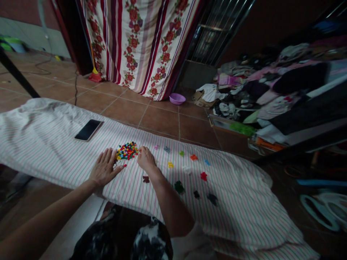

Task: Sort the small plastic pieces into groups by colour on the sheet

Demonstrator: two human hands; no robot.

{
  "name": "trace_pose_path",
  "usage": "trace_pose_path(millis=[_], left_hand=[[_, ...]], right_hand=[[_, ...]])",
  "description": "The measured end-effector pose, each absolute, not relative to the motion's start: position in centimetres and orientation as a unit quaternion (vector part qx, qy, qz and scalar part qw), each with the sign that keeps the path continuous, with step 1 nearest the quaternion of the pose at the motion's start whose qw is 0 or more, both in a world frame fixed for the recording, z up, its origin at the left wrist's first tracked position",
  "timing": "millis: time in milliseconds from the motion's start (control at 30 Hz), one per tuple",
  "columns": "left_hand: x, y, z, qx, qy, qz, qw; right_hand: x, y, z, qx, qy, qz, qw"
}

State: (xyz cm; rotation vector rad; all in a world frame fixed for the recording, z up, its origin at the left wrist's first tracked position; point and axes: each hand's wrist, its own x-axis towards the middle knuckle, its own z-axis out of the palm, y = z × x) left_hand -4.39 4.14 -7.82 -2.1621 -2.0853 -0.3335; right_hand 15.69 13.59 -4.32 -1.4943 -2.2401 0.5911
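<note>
A heap of small multicoloured pieces (128, 150), like tiny beads or bricks, lies on the striped cloth (114, 126). My left hand (104, 168) rests flat at its left side, fingers stretched out, with a red piece (125, 165) near the thumb tip. At the heap's right edge, my right hand (146, 159) has its fingers pinched together; anything between them is too small to make out. Small single-colour groups are spread to the right, among them brown pieces (146, 179), yellow pieces (170, 164), dark green pieces (179, 186), red pieces (204, 176) and orange pieces (193, 157).
A phone (88, 130) lies on the cloth left of the heap. Beyond the cloth's far edge, a purple basin (177, 98) stands on the tiled floor by a floral curtain (141, 47). A large pile of clothes (260, 83) fills the right side.
</note>
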Motion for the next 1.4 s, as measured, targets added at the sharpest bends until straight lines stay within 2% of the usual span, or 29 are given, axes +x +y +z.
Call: trace_pose_path(millis=[200, 433, 733, 1000, 1400], left_hand=[[-1.3, 8.9, -6.8, -0.728, -0.667, -0.155, 0.022], [1.4, 11.7, -4.8, -0.742, -0.657, -0.134, -0.011], [0.8, 8.6, -5.4, -0.773, -0.611, -0.165, 0.046], [1.8, 5.6, -6.2, -0.705, -0.679, -0.194, 0.058], [2.0, 6.0, -7.3, -0.713, -0.667, -0.2, 0.086]], right_hand=[[16.0, 14.2, -4.8, -0.559, -0.775, 0.213, 0.205], [16.4, 14.4, -5.4, -0.56, -0.771, 0.225, 0.203], [16.4, 14.2, -5.0, -0.56, -0.775, 0.225, 0.188], [16.4, 13.7, -4.3, -0.556, -0.78, 0.226, 0.178], [15.9, 13.6, -3.6, -0.542, -0.792, 0.224, 0.168]])
